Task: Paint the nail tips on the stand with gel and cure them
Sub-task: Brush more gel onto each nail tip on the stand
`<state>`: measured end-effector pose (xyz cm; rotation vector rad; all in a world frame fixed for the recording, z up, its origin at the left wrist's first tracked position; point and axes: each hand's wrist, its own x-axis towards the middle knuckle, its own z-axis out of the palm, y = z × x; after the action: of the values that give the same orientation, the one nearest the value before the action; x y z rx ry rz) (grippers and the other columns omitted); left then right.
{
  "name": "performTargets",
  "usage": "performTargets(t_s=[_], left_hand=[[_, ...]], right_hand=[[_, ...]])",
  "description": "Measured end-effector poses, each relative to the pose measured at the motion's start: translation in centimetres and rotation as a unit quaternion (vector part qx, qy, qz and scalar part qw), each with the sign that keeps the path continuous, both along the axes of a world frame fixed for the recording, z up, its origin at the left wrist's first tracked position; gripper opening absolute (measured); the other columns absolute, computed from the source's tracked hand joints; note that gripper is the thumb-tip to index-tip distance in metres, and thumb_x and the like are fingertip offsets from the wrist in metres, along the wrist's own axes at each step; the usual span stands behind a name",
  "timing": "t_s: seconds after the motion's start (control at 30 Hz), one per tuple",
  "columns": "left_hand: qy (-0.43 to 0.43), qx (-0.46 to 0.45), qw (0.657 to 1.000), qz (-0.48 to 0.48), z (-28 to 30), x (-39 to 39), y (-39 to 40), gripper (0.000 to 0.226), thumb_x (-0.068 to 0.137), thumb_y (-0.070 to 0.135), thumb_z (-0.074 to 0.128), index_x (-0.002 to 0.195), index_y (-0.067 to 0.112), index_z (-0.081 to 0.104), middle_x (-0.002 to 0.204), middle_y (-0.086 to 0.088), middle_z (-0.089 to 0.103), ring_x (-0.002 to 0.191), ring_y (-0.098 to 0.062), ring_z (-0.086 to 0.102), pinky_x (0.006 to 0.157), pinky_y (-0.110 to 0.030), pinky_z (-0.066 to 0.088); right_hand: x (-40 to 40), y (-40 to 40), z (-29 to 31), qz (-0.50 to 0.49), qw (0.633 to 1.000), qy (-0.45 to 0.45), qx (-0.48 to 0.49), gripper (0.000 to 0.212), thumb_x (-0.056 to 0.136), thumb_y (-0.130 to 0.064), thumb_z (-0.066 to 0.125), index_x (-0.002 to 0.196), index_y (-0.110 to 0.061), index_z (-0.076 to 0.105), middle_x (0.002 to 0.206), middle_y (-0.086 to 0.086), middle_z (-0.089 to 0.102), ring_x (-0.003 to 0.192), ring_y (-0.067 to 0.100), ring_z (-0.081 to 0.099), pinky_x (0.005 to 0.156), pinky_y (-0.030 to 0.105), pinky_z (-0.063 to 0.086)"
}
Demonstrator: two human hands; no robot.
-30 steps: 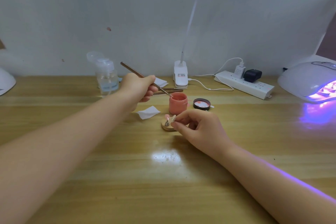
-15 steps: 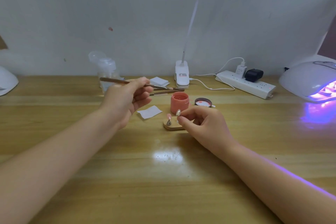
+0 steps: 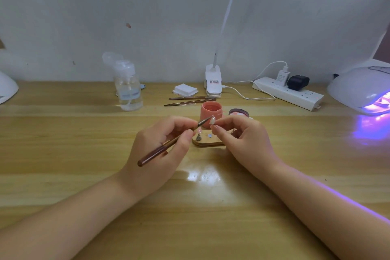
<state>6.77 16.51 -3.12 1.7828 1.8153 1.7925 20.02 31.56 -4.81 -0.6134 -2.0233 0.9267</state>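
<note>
Nail tip [image 3: 212,120] pinched by right hand [image 3: 242,139], left hand [image 3: 160,150] brushing.

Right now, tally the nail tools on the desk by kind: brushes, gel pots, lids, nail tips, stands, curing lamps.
Brushes: 3, one in the left hand at, two lying at and
Gel pots: 1
Lids: 1
Nail tips: 2, one pinched by the right hand at, one on the stand
Stands: 1
Curing lamps: 1 lit
Total: 9
</note>
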Motion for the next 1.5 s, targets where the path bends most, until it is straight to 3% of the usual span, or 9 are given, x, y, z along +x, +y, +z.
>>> performTargets(t_s=[0.13,0.43,0.57,0.8,0.93,1.1,1.23,1.4,1.5], left_hand=[[0.061,0.016,0.998,0.010,0.03,0.08,-0.04,0.018,0.088,0.028,0.053,0.101,0.028,0.065,0.097,0.005,0.073,0.090,-0.009,0.069,0.079,-0.028,0.055],[0.109,0.028,0.994,0.001,-0.25,-0.07,-0.01,0.028,0.091,0.022,0.053,0.107,0.008,0.070,0.097,-0.003,0.071,0.093,-0.012,0.066,0.082,-0.027,0.051],[0.108,0.027,0.994,0.000,-0.19,0.00,0.04,0.018,0.091,0.014,0.060,0.103,0.007,0.072,0.091,-0.001,0.071,0.088,-0.009,0.065,0.080,-0.021,0.049],[0.039,0.018,0.999,0.006,-0.11,0.14,-0.53,0.025,0.087,0.028,0.051,0.097,0.016,0.070,0.089,0.006,0.071,0.086,-0.010,0.067,0.075,-0.016,0.049],[0.065,0.016,0.998,0.006,-0.12,0.24,-0.08,0.019,0.090,0.013,0.060,0.105,0.013,0.070,0.098,-0.002,0.072,0.093,-0.013,0.067,0.082,-0.028,0.053],[0.074,0.010,0.997,-0.008,-0.33,-0.04,-0.19,0.015,0.087,0.011,0.059,0.094,0.009,0.072,0.085,-0.001,0.070,0.080,-0.015,0.065,0.075,-0.018,0.049],[0.042,0.015,0.999,0.000,-0.24,0.05,-0.48,0.024,0.086,0.027,0.050,0.093,0.014,0.069,0.086,0.006,0.071,0.082,-0.012,0.066,0.073,-0.015,0.048],[0.031,0.005,1.000,0.000,0.00,0.36,-0.22,0.019,0.091,0.022,0.059,0.105,0.032,0.065,0.097,0.006,0.072,0.093,-0.013,0.068,0.081,-0.031,0.054],[0.023,-0.001,1.000,-0.008,-0.13,0.25,-0.29,0.015,0.090,0.025,0.057,0.098,0.029,0.069,0.089,0.007,0.072,0.086,-0.014,0.068,0.077,-0.029,0.053]], right_hand=[[-0.03,0.07,-0.02,0.001,1.000,0.002,0.009,0.019,0.086,-0.019,0.072,0.081,-0.037,0.069,0.076,-0.012,0.069,0.060,0.025,0.061,0.064,0.046,0.054],[0.05,-0.23,0.11,-0.002,1.000,0.008,0.009,0.012,0.086,-0.016,0.071,0.083,-0.028,0.071,0.075,-0.012,0.067,0.057,0.036,0.057,0.062,0.047,0.053],[0.04,-0.31,0.26,-0.003,1.000,0.003,0.007,0.013,0.086,-0.016,0.071,0.083,-0.028,0.070,0.074,-0.011,0.067,0.058,0.037,0.058,0.064,0.050,0.052],[0.01,-0.27,0.13,-0.004,1.000,0.006,0.006,0.020,0.086,-0.018,0.071,0.079,-0.035,0.067,0.076,-0.010,0.068,0.059,0.042,0.056,0.063,0.051,0.051],[-0.07,-0.10,-0.05,-0.004,1.000,0.005,0.009,0.015,0.087,-0.019,0.070,0.081,-0.032,0.068,0.080,-0.008,0.069,0.058,0.042,0.055,0.060,0.051,0.051],[-0.02,-0.05,-0.16,-0.005,1.000,0.004,0.014,0.012,0.087,-0.019,0.069,0.082,-0.030,0.068,0.081,-0.006,0.069,0.061,0.041,0.057,0.060,0.052,0.051],[-0.06,-0.02,-0.17,-0.008,1.000,0.000,0.022,0.012,0.088,-0.019,0.069,0.083,-0.030,0.068,0.079,-0.008,0.068,0.058,0.037,0.056,0.061,0.049,0.051],[-0.16,0.02,-0.56,-0.009,0.999,-0.012,0.044,0.009,0.089,-0.017,0.067,0.087,-0.026,0.069,0.077,-0.013,0.066,0.049,0.022,0.050,0.054,0.031,0.042],[-0.14,0.01,-0.57,-0.012,0.999,-0.013,0.052,0.007,0.089,-0.016,0.067,0.088,-0.023,0.069,0.075,-0.014,0.064,0.047,0.014,0.047,0.054,0.025,0.038]])
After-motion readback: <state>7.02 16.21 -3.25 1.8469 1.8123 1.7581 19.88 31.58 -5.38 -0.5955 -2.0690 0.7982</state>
